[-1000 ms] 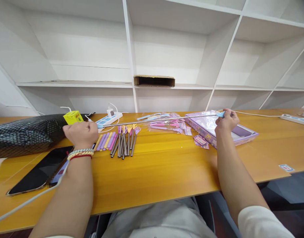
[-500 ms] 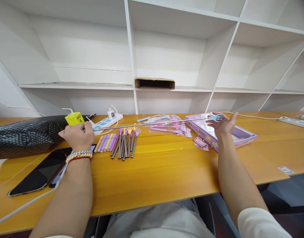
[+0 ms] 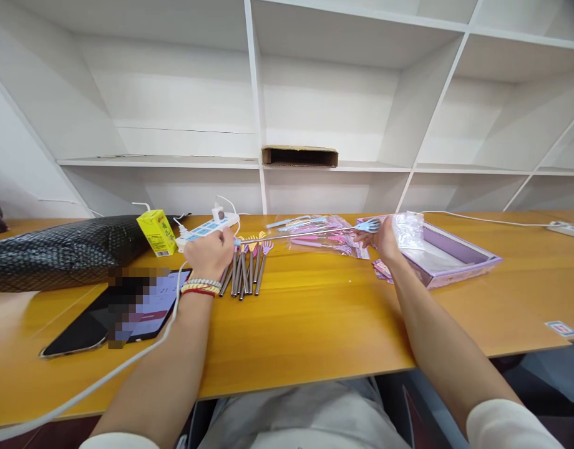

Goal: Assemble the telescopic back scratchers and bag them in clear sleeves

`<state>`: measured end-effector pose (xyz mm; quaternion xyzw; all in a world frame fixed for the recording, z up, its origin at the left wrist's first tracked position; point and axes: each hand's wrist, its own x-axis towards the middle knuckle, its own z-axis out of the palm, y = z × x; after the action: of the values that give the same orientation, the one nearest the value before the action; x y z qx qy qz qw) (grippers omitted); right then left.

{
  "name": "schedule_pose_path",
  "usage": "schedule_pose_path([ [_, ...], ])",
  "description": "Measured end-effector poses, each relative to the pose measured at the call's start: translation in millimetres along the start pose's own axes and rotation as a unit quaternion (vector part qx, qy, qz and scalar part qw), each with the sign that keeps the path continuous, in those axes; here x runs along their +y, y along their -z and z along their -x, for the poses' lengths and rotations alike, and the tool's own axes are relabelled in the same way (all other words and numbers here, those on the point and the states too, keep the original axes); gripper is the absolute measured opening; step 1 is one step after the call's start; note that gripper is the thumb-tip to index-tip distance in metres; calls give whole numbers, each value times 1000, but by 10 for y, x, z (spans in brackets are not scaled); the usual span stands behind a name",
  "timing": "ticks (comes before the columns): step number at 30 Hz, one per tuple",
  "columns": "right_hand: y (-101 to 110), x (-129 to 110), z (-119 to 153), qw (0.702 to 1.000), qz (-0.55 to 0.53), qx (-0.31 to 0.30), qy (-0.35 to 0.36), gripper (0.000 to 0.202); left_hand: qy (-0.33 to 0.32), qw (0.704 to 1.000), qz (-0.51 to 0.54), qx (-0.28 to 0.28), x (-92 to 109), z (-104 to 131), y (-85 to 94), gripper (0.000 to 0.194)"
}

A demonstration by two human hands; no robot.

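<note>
A metal telescopic rod (image 3: pixel 306 233) with a blue hand-shaped end (image 3: pixel 371 226) spans the space between my hands. My left hand (image 3: pixel 211 252) is closed round its handle end. At the blue end, my right hand (image 3: pixel 382 238) has its fingers against the claw. Below the rod, several short metal scratchers (image 3: pixel 243 274) with purple, yellow and pink claws lie in a bunch beside my left hand. Behind the rod are bagged scratchers (image 3: pixel 322 232) in blue, pink and purple. An open purple box (image 3: pixel 465 259) with clear plastic inside sits right of my right hand.
A yellow drink carton (image 3: pixel 156 234) stands by a power strip (image 3: pixel 207 228) at the left. A black wrapped package (image 3: pixel 67 252), a tablet (image 3: pixel 81 321) and a white cable (image 3: pixel 141 354) are also there. White shelves (image 3: pixel 334 93) with a cardboard box (image 3: pixel 299 157) rise behind.
Both hands have moved inward, and the rod between them is shorter. The right hand's fingers, spread before, have come round the blue claw. The view has shifted slightly left.
</note>
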<state>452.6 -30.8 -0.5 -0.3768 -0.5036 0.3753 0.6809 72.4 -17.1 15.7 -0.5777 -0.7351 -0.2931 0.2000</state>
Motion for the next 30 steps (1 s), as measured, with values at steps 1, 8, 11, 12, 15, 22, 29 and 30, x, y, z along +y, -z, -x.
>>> schedule_pose_path([
  [1,-84,49,34,999,19,-34,-8,68,-14,1000,0,-10,81,42,21,66],
  [8,-435,164,239,989,71,-128,-2,58,-77,996,-1,-44,433,295,148,64],
  [11,-574,171,337,980,89,-178,3,54,-96,994,4,-47,531,378,146,66],
  [12,-630,178,375,975,97,-199,-1,53,-111,993,9,-50,571,410,145,67],
  [15,-781,188,475,965,112,-236,-5,51,-140,988,21,-63,679,496,155,69],
  [22,-758,106,475,957,142,-250,-26,47,-216,972,61,-68,683,548,172,57],
  [29,-590,149,392,955,148,-254,-32,41,-356,924,128,-58,599,506,14,35],
  [30,-577,154,383,953,157,-256,-31,36,-368,919,133,-53,587,494,-7,35],
])
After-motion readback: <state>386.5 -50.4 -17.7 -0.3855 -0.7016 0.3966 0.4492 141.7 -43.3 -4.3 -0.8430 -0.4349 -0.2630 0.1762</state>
